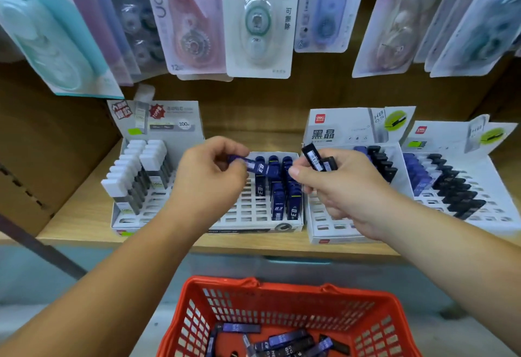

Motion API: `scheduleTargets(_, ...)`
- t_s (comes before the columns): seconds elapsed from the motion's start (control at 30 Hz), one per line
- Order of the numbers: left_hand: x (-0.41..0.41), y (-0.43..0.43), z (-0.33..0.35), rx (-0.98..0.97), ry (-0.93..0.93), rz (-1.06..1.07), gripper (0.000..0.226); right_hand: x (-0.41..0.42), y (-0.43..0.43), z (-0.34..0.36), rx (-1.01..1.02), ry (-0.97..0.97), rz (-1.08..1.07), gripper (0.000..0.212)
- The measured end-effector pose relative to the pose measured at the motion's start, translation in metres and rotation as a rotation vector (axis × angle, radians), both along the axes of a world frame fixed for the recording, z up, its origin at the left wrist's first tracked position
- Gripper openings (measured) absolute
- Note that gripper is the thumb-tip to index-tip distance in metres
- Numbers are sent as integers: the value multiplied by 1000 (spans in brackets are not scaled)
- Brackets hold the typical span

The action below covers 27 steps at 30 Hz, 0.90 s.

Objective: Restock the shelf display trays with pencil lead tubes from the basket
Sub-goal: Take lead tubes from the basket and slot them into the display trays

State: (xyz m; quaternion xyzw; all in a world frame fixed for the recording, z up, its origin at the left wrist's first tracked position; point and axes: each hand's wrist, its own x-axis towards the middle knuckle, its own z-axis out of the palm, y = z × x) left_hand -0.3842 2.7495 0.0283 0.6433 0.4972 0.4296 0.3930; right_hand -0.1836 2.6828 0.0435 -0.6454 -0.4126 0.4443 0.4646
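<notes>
Left hand [208, 176] pinches a blue tube [258, 165]; right hand [338, 187] grips black tubes [317, 159].

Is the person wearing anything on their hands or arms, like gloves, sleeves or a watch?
No. The left hand and the right hand are bare, with no gloves or rings showing. The forearms are bare too: no sleeves, watch or wristband as far as the picture reaches.

A wooden shelf [80, 217] carries four white display trays side by side: the first tray [119, 215] holds white-capped tubes [132, 170], the second tray [253, 225] blue tubes [282, 196], and the third tray [332, 237] and fourth tray [504, 187] blue and black ones.
</notes>
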Motion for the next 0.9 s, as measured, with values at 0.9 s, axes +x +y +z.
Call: scheduleTargets(0.9,-4,-7,-38,30,84,-133,17,-41,25,5,97,20,-4,12)
